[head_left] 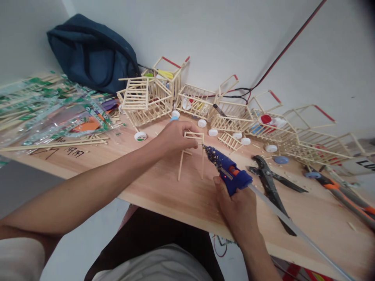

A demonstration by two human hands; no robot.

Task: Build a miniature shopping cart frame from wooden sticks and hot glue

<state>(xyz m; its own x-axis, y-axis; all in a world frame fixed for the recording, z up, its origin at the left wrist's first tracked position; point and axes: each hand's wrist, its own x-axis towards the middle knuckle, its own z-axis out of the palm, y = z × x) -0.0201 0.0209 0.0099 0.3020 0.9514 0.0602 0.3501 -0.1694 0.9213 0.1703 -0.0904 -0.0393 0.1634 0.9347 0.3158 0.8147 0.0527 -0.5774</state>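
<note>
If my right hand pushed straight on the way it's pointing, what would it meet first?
Likely the stick frame in your left hand. The glue gun in your right hand has its tip right by it; whether they touch is unclear.

left arm point(96, 187) outstretched, left hand point(178, 136) seemingly pinching; right hand point(242, 207) curled.

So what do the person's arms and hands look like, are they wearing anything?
The left hand and right hand are bare, with no gloves or watch showing. A pale sleeve ends near the left elbow; the right one is out of view.
</note>
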